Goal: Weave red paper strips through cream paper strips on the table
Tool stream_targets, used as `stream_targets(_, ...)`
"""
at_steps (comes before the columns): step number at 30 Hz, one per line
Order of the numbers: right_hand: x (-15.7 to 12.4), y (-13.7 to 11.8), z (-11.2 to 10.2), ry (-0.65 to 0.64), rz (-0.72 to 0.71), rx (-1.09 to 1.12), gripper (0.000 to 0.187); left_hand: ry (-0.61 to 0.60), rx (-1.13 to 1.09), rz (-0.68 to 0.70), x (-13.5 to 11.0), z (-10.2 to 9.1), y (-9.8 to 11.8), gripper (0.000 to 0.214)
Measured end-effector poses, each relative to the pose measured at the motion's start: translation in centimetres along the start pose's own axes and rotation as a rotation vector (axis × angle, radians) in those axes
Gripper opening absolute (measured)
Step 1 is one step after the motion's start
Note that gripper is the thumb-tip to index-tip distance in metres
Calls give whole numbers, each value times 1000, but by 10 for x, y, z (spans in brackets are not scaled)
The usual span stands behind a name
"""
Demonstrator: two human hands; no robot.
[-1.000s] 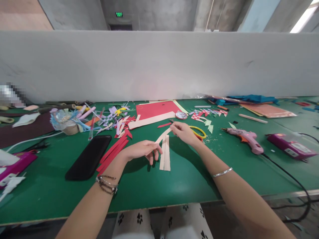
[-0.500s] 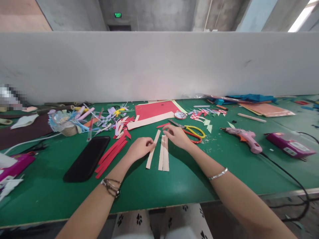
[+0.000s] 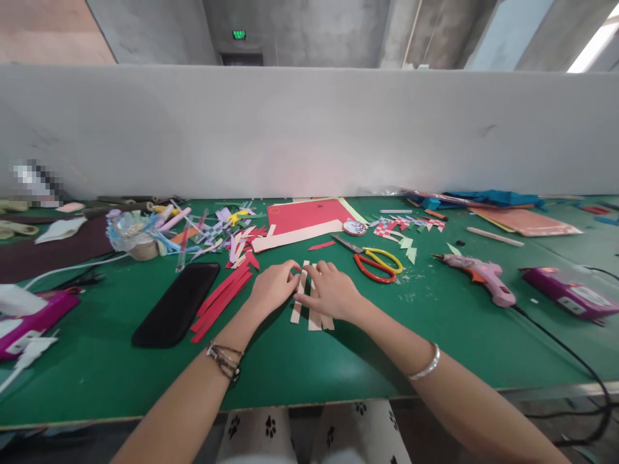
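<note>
My left hand (image 3: 275, 285) is closed at the left edge of a narrow cream paper strip (image 3: 298, 309), its thumb and fingertips on the strip. Flat across two more cream paper strips (image 3: 315, 321) lies my right hand (image 3: 333, 291), fingers apart, hiding their middle. Its thumb reaches left to the single strip. All three strips lie lengthwise on the green table, with a thin gap between the left one and the pair. Several red paper strips (image 3: 223, 303) lie left of my left hand. Scissors (image 3: 374, 261) with red and yellow handles rest beyond my right hand.
A black phone (image 3: 176, 304) lies at left. Red and cream paper sheets (image 3: 304, 216) and paper scraps (image 3: 222, 232) spread along the back. To the right are a pink glue gun (image 3: 478, 274) with a trailing cord and a purple power strip (image 3: 570, 293). A grey partition (image 3: 309, 129) borders the table.
My right hand has come down and left, from the strips' far ends onto the pair. The left strip now lies closer to the pair. The whole view has shifted slightly.
</note>
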State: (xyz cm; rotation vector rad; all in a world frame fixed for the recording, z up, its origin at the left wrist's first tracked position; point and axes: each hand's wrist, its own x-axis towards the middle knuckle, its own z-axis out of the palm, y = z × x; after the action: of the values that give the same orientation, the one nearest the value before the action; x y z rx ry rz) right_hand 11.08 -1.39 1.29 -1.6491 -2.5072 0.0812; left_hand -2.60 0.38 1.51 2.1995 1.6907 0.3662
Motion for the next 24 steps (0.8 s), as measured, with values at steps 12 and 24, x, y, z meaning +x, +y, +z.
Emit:
stream_targets(12,10,-8,16,-2,-166,-3,41,-1,441,-278,-25,-48,-37,25)
stream_targets(24,52,18,13,211,-193,188,36,76,187,-271,-32,-50,-58,10)
